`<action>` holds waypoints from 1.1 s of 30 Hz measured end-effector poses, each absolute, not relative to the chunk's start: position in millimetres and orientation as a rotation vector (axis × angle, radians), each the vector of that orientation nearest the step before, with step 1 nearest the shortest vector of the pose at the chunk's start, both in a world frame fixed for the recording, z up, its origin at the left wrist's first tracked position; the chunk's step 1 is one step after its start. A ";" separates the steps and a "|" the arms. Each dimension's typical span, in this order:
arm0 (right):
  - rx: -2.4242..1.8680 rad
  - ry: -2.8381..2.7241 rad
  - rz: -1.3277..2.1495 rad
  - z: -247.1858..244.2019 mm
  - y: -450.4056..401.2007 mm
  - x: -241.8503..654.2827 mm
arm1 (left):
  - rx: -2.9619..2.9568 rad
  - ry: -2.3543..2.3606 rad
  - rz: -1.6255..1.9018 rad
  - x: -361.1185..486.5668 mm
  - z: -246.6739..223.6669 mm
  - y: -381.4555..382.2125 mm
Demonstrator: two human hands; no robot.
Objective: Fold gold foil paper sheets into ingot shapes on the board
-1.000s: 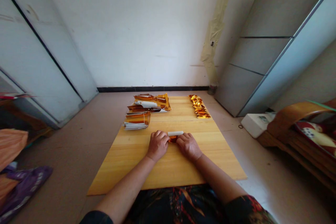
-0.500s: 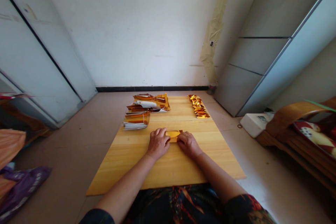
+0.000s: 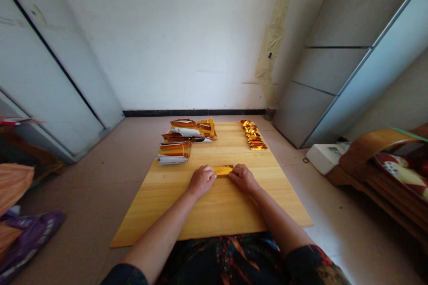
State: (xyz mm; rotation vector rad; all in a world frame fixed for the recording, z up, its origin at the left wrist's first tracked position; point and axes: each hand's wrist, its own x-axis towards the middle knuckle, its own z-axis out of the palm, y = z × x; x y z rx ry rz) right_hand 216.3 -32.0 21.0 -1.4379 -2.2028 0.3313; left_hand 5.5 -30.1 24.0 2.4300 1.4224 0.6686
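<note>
A narrow folded strip of gold foil paper (image 3: 222, 170) lies on the wooden board (image 3: 214, 216), and no white shows on it. My left hand (image 3: 201, 181) presses on its left end, and my right hand (image 3: 243, 178) rests on its right end, with fingers curled over the foil. Beyond the hands are stacks of gold foil sheets with white paper (image 3: 174, 152) and more gold sheets (image 3: 194, 129). A row of small folded gold foil pieces (image 3: 253, 136) lies at the board's far right.
The board lies on a beige floor and ends short of a white wall. Grey cabinets stand on both sides. A white box (image 3: 326, 158) and a wooden chair with a patterned cushion (image 3: 377, 164) are at right. A purple bag (image 3: 33, 236) and orange cloth (image 3: 13, 182) are at left.
The white paper roll has vanished inside the gold foil, which now forms a narrower, flatter strip. My hands have moved closer together on it. The stacks and row have not moved.
</note>
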 end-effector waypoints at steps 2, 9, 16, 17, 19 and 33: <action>-1.578 -2.159 0.320 21.8 -31.4 213.5 | 2.392 1.468 0.667 7.0 23.7 -30.1; -1.899 -2.060 0.252 24.0 -27.3 207.2 | 2.297 1.686 0.591 13.3 18.5 -26.9; -1.724 -2.190 0.348 28.5 -27.4 216.0 | 2.422 1.720 0.441 13.6 17.9 -23.9; -1.693 -2.197 0.366 29.0 -27.9 217.6 | 2.435 1.716 0.424 13.3 17.9 -23.7; -1.692 -2.185 0.380 29.6 -28.4 219.4 | 2.452 1.715 0.391 12.9 18.2 -23.5; -2.072 -2.038 0.332 31.8 -16.5 204.7 | 2.416 1.817 0.214 20.5 29.3 -27.0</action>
